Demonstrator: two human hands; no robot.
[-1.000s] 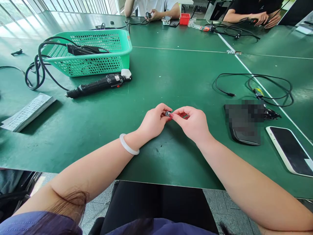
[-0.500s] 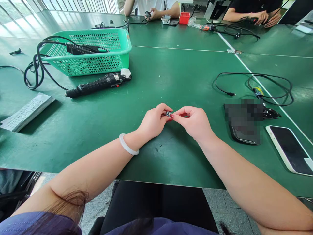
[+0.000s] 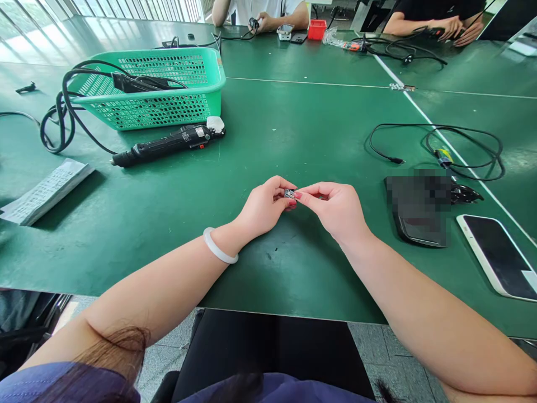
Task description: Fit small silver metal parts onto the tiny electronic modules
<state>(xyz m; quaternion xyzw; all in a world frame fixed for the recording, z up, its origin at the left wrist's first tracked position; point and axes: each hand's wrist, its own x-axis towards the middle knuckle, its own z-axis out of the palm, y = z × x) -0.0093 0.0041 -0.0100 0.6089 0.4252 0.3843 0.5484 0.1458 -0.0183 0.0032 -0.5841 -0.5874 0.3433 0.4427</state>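
Just above the green table (image 3: 251,274), a small dark part with pale markings (image 3: 289,193) sits between my two hands. My left hand (image 3: 264,207) is closed around its left side, thumb and fingers curled. My right hand (image 3: 333,210) pinches at its right end with thumb and forefinger. Most of the part is covered by fingers, and its exact kind is too small to make out. The nearest tool is a black electric screwdriver (image 3: 168,144), lying on the table to the upper left.
A green plastic basket (image 3: 161,115) holds a black adapter and cables. Left lies a stack of paper slips (image 3: 46,193). Right are a coiled cable (image 3: 465,129), a partly blurred black object (image 3: 419,226) and a white-framed phone (image 3: 499,254). Two people work across the table.
The small part shows slightly more between my fingers, and my right fingertips have shifted a little to the right. Everything else stays nearly the same.
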